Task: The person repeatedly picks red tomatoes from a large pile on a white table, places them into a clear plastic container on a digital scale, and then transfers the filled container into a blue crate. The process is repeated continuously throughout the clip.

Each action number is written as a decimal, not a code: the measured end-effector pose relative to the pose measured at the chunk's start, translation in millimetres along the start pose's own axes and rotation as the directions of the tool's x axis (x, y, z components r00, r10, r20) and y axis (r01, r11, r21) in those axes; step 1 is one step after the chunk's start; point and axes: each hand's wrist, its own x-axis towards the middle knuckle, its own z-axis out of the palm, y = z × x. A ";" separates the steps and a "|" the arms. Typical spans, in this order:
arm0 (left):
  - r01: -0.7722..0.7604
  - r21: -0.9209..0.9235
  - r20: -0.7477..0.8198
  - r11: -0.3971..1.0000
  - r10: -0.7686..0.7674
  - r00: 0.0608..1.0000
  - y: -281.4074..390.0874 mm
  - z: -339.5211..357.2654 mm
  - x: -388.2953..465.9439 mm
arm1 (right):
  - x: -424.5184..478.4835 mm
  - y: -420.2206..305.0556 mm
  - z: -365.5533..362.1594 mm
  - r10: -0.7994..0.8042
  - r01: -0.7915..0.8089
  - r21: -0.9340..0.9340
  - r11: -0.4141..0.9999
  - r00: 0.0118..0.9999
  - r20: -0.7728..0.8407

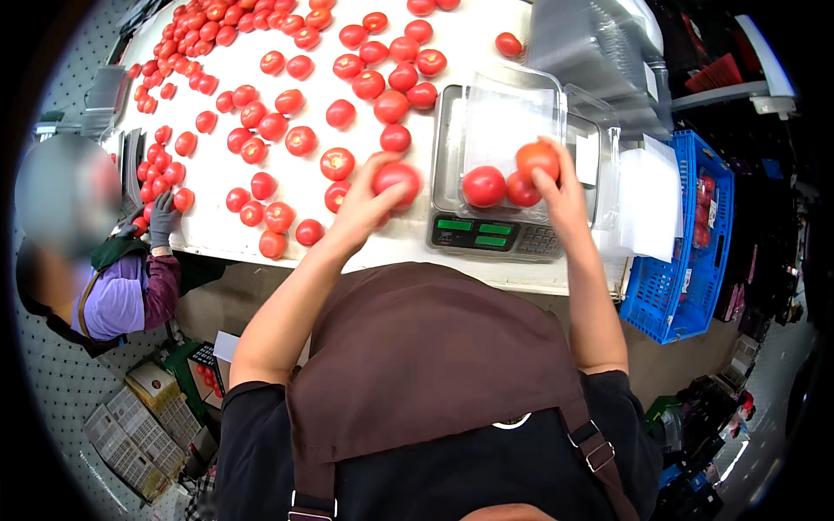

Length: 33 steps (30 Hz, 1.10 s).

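Observation:
My left hand point(365, 205) grips a red tomato point(397, 184) over the white table point(365, 260), just left of a digital scale point(446, 156). On the scale's metal plate lies an open clear plastic clamshell box point(508, 111) with its lid folded out to the right. Two tomatoes rest in the box, one at the left point(484, 186) and one partly hidden under my right hand point(561, 189). That hand holds another tomato point(537, 160) just above them. The scale's green displays point(454, 225) are lit.
Many loose tomatoes point(273, 127) lie across the table. Stacked clear clamshells point(586, 52) stand at the back right, with white sheets point(648, 202) in front. A blue plastic crate point(677, 293) holds packed tomatoes beyond the right edge. A co-worker's gloved hand point(161, 221) touches tomatoes at far left.

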 end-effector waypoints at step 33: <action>-0.168 0.703 -0.188 0.691 0.408 0.893 -129.0 -93.3 -72.2 | -1.7 97.2 232.7 -0.039 0.522 -0.775 0.357 0.837 0.546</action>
